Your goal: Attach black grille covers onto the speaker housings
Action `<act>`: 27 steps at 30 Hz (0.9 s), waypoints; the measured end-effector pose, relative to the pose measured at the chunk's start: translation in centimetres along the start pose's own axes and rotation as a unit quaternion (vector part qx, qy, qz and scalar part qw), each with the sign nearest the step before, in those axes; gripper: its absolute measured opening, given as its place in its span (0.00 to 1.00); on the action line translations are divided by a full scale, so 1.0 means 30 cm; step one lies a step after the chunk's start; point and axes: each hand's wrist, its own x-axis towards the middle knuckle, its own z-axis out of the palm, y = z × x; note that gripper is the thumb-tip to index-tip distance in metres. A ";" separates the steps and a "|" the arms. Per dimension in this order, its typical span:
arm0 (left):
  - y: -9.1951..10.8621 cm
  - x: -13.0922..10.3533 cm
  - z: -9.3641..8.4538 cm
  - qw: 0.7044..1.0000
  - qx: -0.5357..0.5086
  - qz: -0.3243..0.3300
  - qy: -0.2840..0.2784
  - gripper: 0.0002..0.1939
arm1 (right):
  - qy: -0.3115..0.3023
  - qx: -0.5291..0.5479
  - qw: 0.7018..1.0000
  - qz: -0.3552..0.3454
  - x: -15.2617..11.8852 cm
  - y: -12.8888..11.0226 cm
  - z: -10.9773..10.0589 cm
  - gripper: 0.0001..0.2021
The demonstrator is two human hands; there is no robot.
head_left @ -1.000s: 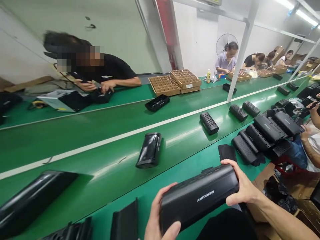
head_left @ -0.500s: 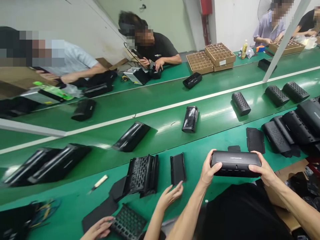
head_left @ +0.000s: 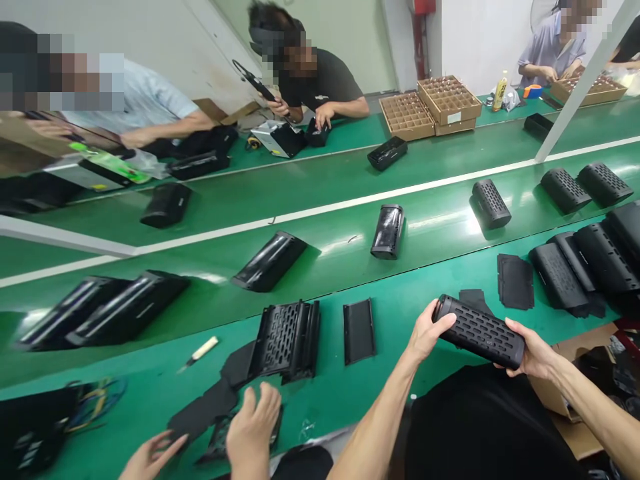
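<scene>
I hold a black oblong housing (head_left: 481,331) with rows of slots across its near face, low over the green worktop (head_left: 400,300) at the right. My left hand (head_left: 431,331) grips its upper-left end, thumb on top. At the lower-right end, my right hand (head_left: 534,352) is closed around the housing, some fingers hidden behind it. It tilts down toward the right. Just behind the housing lies a small piece of black sheet (head_left: 474,300), and farther right a stack of black sheets (head_left: 515,281) rests on the worktop.
A co-worker's two hands (head_left: 253,427) reach over black sheets and a slotted panel at the lower left. A knife-like tool (head_left: 200,353) and black panels (head_left: 359,331) lie nearby. Several housings (head_left: 389,231) sit on the conveyor beyond; more are piled (head_left: 560,273) at right.
The housing in my hands has been turned from its lettered side to its slotted side and now tilts. The co-worker's hands beside me have moved left, over the slotted panel and sheets.
</scene>
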 end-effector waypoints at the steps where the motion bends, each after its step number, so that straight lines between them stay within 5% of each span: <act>1: -0.003 0.001 0.000 1.000 -0.004 0.004 -0.001 0.41 | 0.004 0.002 1.000 -0.008 0.000 0.003 -0.002 0.19; 8: -0.063 -0.002 -0.056 0.996 -0.051 -0.005 -0.075 0.71 | 0.009 -0.002 0.999 -0.034 -0.021 0.006 -0.006 0.20; 13: -0.053 0.009 -0.060 0.997 -0.039 -0.015 -0.060 0.61 | -0.032 -0.018 0.999 0.007 -0.040 0.017 0.011 0.29; 20: -0.074 0.013 -0.068 0.998 -0.033 0.022 -0.045 0.58 | 0.012 -0.033 0.996 -0.087 -0.055 0.048 0.024 0.33; 27: -0.090 0.011 -0.089 0.993 -0.028 -0.033 -0.107 0.64 | 0.031 -0.051 0.998 -0.006 -0.052 0.021 0.028 0.27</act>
